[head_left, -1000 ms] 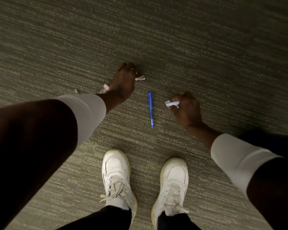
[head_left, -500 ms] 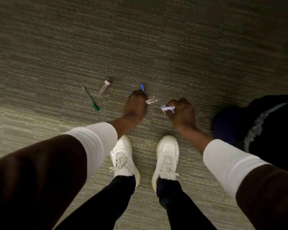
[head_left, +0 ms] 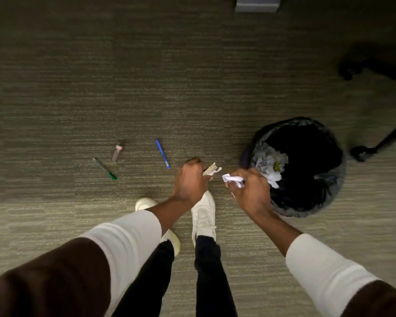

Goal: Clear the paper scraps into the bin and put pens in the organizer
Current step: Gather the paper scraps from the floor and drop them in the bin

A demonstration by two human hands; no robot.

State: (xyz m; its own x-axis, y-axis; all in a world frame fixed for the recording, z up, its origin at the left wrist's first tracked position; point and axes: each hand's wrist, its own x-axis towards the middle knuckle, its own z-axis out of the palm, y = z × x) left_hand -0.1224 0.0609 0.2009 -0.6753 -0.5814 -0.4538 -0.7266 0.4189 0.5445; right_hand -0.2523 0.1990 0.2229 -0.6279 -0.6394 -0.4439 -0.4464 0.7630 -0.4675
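Roughly midway: left hand (head_left: 189, 181) and right hand (head_left: 249, 191) each clench a paper scrap (head_left: 212, 169) beside the bin (head_left: 329, 193) at centre right; blue pen (head_left: 162, 153) and green pen (head_left: 104, 168) remain on the carpet, centre left.

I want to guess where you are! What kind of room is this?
Probably an office. The floor is striped grey carpet, the dark wheeled legs of a chair show at the right, and a bin lined with a black bag holds paper scraps. Pens lie on the floor too.
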